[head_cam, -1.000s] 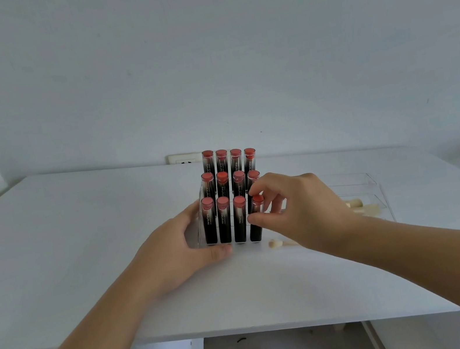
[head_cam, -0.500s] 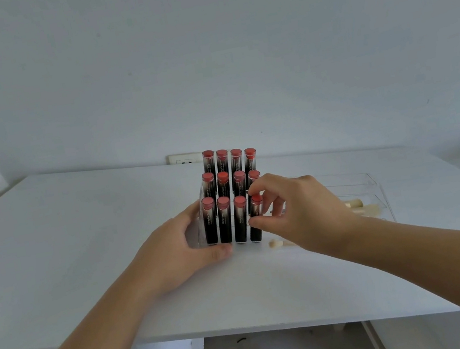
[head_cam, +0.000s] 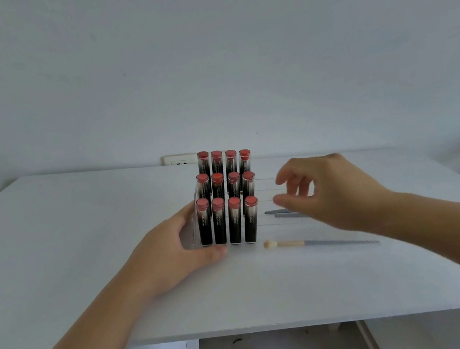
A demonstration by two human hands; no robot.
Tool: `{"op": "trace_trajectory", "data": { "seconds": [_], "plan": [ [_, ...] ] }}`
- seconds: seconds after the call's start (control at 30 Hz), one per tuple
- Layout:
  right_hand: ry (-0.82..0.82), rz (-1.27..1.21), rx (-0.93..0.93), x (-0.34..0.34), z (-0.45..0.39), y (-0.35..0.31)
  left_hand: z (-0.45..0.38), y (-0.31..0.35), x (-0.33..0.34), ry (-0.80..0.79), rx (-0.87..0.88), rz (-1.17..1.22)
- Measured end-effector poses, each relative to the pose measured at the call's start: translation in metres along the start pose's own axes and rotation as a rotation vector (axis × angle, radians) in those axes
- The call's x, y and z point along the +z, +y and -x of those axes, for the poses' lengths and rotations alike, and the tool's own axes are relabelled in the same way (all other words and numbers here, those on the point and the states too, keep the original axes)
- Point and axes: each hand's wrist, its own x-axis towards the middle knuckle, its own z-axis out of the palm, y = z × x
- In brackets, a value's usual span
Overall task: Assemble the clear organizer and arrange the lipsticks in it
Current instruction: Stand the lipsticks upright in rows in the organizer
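Several black lipsticks [head_cam: 230, 195] with red caps stand upright in three stepped rows inside the clear organizer [head_cam: 196, 229] on the white table [head_cam: 52, 252]. My left hand [head_cam: 172, 253] grips the organizer's left side and front corner. My right hand [head_cam: 329, 193] hovers just right of the lipsticks, fingers apart and holding nothing. The organizer's right part shows only as faint clear lines [head_cam: 265, 191] behind that hand.
A makeup brush [head_cam: 311, 242] with a pale tip and grey handle lies on the table in front of my right hand. A second grey handle [head_cam: 281, 212] lies partly under that hand. A wall socket [head_cam: 178, 158] sits behind the lipsticks, and the table's front edge is near.
My right hand has let go of the front-right lipstick and drawn away to the right, with fingers apart. The left hand keeps its hold on the organizer.
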Motion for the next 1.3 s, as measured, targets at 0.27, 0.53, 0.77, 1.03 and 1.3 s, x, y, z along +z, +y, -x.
{"op": "trace_trajectory", "data": {
  "seconds": [0.27,0.53,0.77,1.03,1.3],
  "plan": [
    [-0.487,0.128,0.083,-0.048,0.008,0.038,-0.001,-0.001,0.001,-0.005,-0.004,0.027],
    [-0.662,0.284,0.092,-0.025,0.018,0.038,-0.001,-0.002,0.001,0.006,-0.015,0.007],
    [-0.608,0.176,0.141,-0.015,0.017,0.033,-0.002,-0.005,0.001,0.004,-0.007,0.012],
    [-0.565,0.161,0.139,-0.03,0.013,0.034,-0.002,-0.006,0.001,0.007,-0.003,0.023],
    [-0.482,0.267,0.152,-0.048,-0.013,0.055,-0.003,-0.007,0.001,0.014,-0.011,0.018]
  ]
}}
